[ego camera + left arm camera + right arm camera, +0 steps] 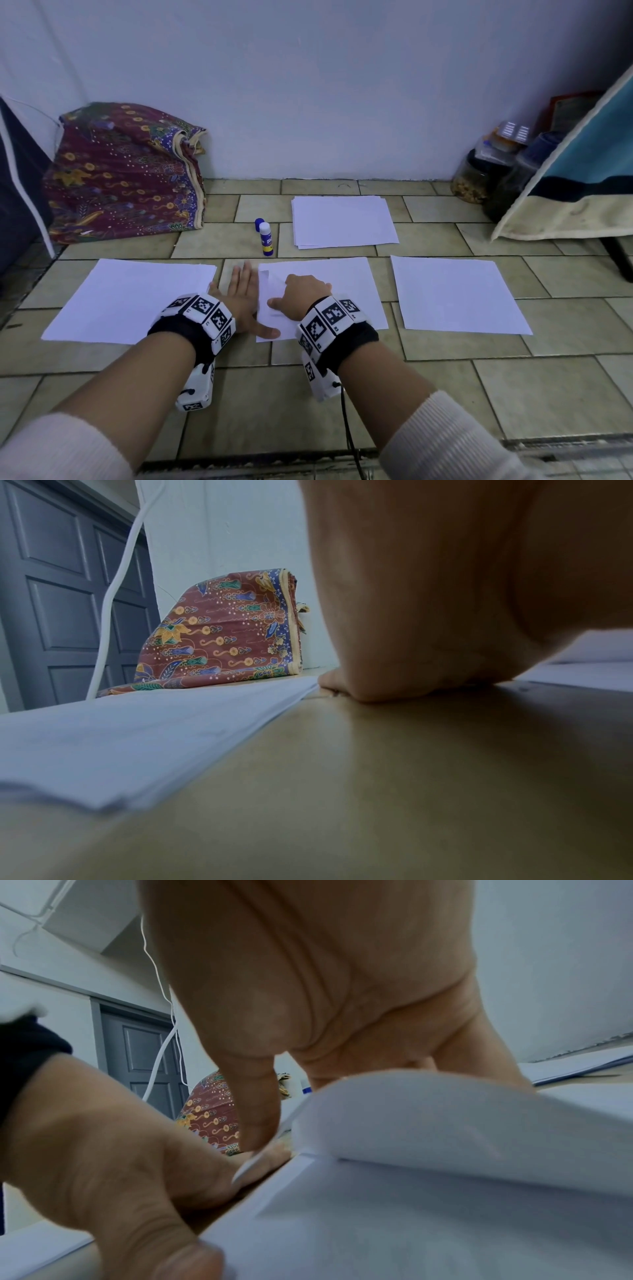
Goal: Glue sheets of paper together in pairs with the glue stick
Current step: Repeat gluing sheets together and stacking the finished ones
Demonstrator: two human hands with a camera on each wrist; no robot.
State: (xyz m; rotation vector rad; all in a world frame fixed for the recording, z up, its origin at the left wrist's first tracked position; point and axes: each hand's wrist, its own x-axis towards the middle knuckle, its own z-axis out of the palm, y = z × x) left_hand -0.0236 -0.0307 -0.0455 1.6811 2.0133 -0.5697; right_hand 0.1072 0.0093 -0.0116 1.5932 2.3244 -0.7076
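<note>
Left hand [241, 296] lies flat on the tiled floor [342, 394] in the head view, fingers straight and spread, its thumb reaching onto the near left corner of the middle sheets [346, 284]. Right beside it, the right hand [301, 291] sits on those same sheets with fingers curled, and the left part of the top sheet [272, 291] is lifted and folded over under it. Just beyond the left hand's fingertips stands the glue stick [266, 238], upright, with its blue cap [259, 224] touching behind it. Past the right hand lies a paper stack [342, 221]; another stack [133, 298] lies just left of the left hand, and a single sheet [455, 294] well right of the right hand. Far right, by the wall, jars [479, 174] hold brownish contents, too dim to name. A patterned cloth bundle [123, 174] sits far left.

Left wrist view now: palm [445, 601] pressed down on the floor [377, 777], fingers hidden, the left stack [137, 737] touching its edge and the cloth bundle [222, 637] beyond.

Right wrist view: thumb and fingers [260, 1096] pinch the curled top sheet [462, 1129], raised off the sheet below [411, 1231], while the left hand's thumb [120, 1164] lies at the sheets' edge.
</note>
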